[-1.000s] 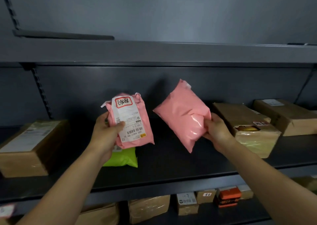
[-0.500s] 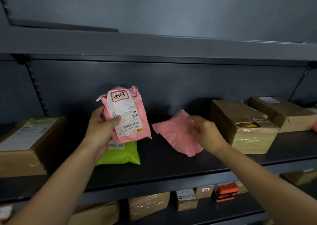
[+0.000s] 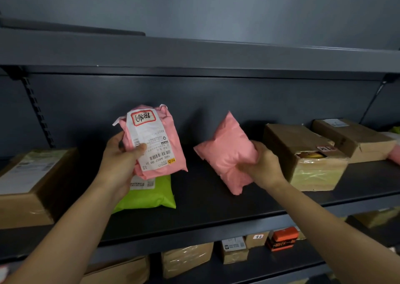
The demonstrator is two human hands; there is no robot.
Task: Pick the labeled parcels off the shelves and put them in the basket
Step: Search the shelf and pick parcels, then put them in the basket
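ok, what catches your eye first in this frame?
Two pink bags stand out against the dark shelf. The left hand grips the labelled pink parcel, its white label facing the camera, and the right hand grips the plain pink parcel. A green parcel lies on the shelf just below the labelled one.

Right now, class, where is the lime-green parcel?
In the head view, the lime-green parcel lies on the middle shelf, left of centre, partly behind the labeled pink parcel the left hand holds.
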